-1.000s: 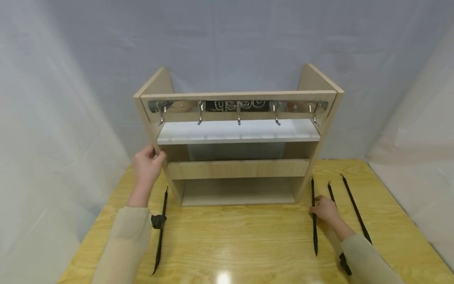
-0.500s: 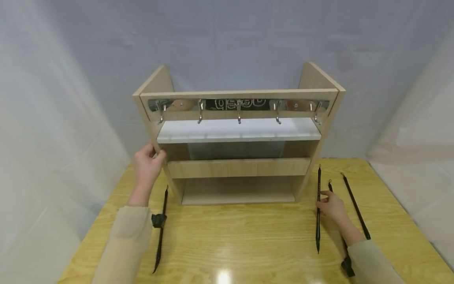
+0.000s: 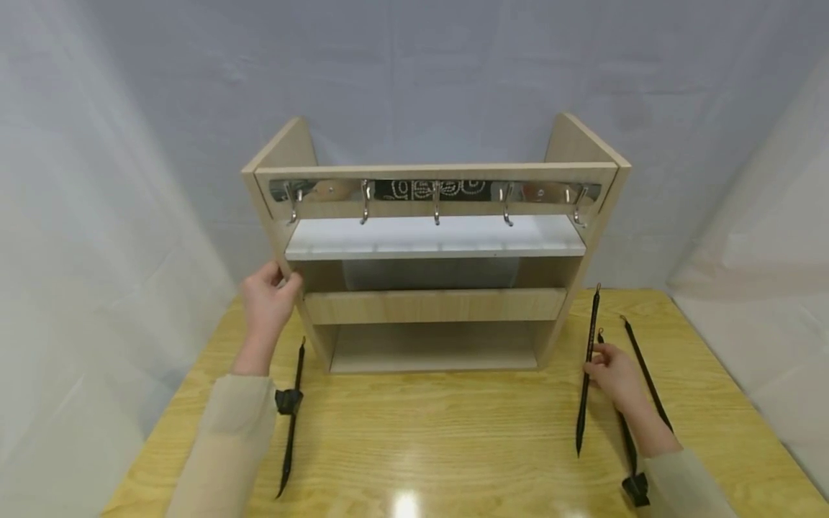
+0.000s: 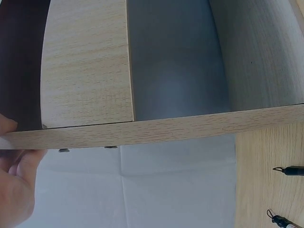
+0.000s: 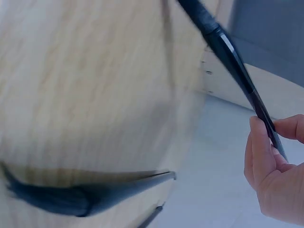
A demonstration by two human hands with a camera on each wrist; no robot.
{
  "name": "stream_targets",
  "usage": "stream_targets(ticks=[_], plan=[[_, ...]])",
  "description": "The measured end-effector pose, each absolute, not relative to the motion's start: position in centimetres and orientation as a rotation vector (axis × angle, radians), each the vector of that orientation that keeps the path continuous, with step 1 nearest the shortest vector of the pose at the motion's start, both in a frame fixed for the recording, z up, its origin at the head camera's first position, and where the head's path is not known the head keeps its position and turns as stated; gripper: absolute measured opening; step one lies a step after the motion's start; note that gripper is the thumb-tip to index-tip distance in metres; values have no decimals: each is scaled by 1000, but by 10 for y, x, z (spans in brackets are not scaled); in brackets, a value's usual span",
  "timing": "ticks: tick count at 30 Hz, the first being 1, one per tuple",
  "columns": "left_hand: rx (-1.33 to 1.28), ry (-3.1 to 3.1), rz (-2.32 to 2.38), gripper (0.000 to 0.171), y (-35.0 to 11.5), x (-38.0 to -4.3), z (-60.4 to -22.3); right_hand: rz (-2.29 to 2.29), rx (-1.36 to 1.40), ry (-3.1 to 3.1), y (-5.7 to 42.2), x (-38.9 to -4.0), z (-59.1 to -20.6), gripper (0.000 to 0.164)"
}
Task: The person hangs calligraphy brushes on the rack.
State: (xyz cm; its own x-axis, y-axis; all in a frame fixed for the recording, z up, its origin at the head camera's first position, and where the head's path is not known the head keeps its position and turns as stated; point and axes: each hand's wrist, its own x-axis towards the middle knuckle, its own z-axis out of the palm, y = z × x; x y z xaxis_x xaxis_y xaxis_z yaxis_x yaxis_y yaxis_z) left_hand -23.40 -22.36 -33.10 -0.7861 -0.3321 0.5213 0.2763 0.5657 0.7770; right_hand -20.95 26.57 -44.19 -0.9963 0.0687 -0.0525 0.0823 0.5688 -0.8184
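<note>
We count five hooks [image 3: 437, 205] on one wooden shelf [image 3: 434, 306], left hand [image 3: 268, 301] gripping its left panel [image 4: 175, 129], right hand [image 3: 615, 375] pinching one brush [image 3: 592, 331] over the desk [image 3: 414, 446], right of the shelf, two spare brushes [image 3: 641, 358] beside, another at left.

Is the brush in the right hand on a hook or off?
Off: the right hand pinches the brush, its loop free and apart from the hooks.

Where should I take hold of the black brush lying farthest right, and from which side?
Probably the mid-shaft of the far-right brush, pinched from above, coming in from its right. It lies flat on the table, slim and straight, while the right hand, holding another brush, crowds its left side.
</note>
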Motion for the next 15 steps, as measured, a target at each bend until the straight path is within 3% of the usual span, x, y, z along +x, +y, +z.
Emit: stream_targets(ticks=[15], plan=[[45, -2150, -1253, 12, -224, -235, -332, -1501, 35, 2920, 253, -193, -410, 43]])
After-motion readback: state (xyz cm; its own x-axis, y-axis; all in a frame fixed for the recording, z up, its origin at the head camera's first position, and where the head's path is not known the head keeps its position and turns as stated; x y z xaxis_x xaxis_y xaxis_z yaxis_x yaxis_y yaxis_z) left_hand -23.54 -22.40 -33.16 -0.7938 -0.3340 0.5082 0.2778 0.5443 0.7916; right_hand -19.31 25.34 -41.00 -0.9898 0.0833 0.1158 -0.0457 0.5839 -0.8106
